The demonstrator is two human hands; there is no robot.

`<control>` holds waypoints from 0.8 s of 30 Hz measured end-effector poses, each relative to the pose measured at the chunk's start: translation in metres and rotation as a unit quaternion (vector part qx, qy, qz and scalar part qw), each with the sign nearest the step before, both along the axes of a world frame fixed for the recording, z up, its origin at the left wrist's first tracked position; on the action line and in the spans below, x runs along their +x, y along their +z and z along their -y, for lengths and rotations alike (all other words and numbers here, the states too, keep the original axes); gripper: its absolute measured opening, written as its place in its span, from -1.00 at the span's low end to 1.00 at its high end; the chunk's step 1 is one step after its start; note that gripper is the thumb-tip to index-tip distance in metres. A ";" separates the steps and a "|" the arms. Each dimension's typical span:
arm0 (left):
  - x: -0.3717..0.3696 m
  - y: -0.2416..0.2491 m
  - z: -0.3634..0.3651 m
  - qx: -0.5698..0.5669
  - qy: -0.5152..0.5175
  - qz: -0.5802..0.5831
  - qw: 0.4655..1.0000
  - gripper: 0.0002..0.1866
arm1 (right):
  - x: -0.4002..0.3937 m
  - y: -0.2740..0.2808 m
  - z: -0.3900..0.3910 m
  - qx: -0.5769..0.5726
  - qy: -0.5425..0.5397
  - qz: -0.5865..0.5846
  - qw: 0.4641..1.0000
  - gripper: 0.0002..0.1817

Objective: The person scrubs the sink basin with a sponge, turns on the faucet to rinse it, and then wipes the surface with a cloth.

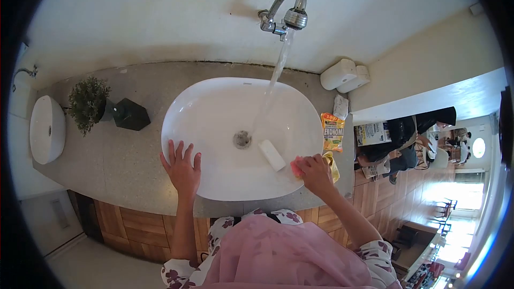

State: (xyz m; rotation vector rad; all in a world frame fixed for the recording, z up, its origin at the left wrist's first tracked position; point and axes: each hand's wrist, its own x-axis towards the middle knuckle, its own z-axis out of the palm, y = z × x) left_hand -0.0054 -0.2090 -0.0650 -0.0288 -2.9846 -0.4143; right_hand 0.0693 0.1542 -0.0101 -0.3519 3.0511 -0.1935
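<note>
Water runs from the chrome faucet (296, 18) into a white oval sink (214, 93). Inside the basin, right of the metal drain (242, 139), lies a white rectangular block (272, 155), perhaps a bar of soap. My left hand (183, 168) rests over the basin's left front rim, fingers spread and holding nothing. At the right front side of the basin, my right hand (316, 173) grips a pink sponge (297, 166), its fingers closed on it. A yellow cloth or wrapper (331, 167) lies just beyond that hand, partly hidden.
On the grey counter (107, 166) stand a potted plant (90, 104) and a dark green bottle (131, 114). A yellow packet (332, 132) and white containers (339, 74) sit right of the sink. Another sink (48, 129) is far left. People sit beyond the counter's right end.
</note>
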 end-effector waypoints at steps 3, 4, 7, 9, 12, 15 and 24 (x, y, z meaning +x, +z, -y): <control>0.000 0.000 -0.001 -0.001 0.006 0.003 1.000 -0.64 | -0.013 -0.018 -0.010 0.005 0.002 -0.017 1.000 -0.73; 0.001 -0.001 0.000 -0.002 0.005 0.004 1.000 -0.64 | -0.022 -0.030 -0.016 0.023 0.000 -0.022 1.000 -0.74; 0.001 -0.004 0.002 0.003 0.004 -0.007 1.000 -0.64 | -0.088 -0.048 -0.029 0.045 0.046 -0.109 0.992 -0.74; 0.000 -0.002 0.001 0.010 0.004 -0.006 1.000 -0.65 | -0.131 -0.049 -0.027 0.042 0.064 -0.151 0.986 -0.75; 0.000 -0.002 0.001 0.010 0.005 -0.007 1.000 -0.65 | -0.151 -0.047 -0.019 -0.004 0.103 -0.196 0.975 -0.74; -0.001 -0.003 0.001 0.015 0.004 -0.014 1.000 -0.66 | -0.132 -0.047 -0.027 0.004 0.098 -0.204 0.974 -0.73; -0.001 -0.004 0.001 0.016 0.005 -0.024 1.000 -0.67 | -0.002 0.001 0.009 0.072 -0.020 0.050 0.996 -0.79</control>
